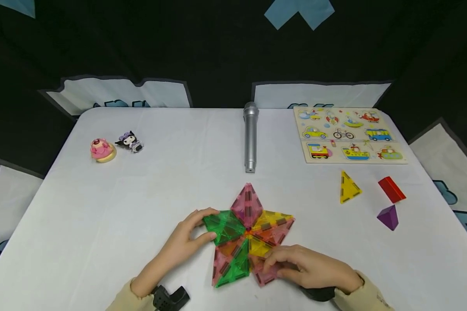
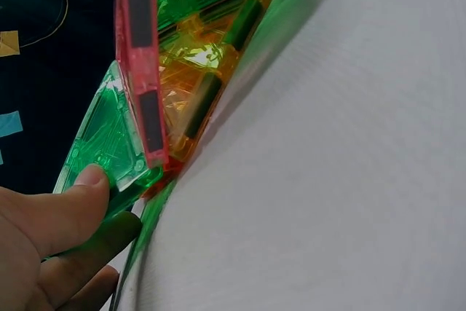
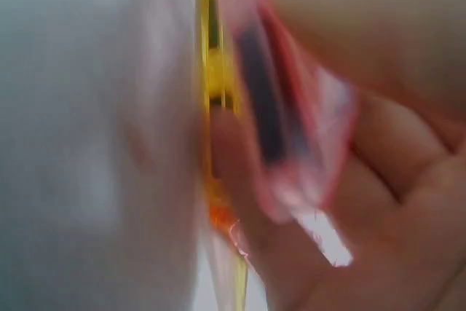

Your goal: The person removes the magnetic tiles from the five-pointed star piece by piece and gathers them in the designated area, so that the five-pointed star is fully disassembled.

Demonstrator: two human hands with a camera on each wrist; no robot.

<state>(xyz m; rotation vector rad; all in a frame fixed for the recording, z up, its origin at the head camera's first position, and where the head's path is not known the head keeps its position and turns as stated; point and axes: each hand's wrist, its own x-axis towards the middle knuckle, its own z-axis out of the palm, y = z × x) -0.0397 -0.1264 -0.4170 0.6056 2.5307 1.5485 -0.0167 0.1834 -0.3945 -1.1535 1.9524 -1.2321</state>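
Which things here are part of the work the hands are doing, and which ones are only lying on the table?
In the work:
- tile star
- green tile, held by the left hand
- pink tile, gripped by the right hand

Lying about:
- microphone
- vehicle puzzle board
- yellow triangle tile
- red block
- purple pyramid
- two small figurines

Two hands [image 1: 187, 239], three loose blocks [image 1: 391, 189], one microphone [image 1: 251, 137].

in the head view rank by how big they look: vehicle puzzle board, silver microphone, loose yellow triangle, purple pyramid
1. vehicle puzzle board
2. silver microphone
3. and 4. loose yellow triangle and purple pyramid look much alike; not ranked.
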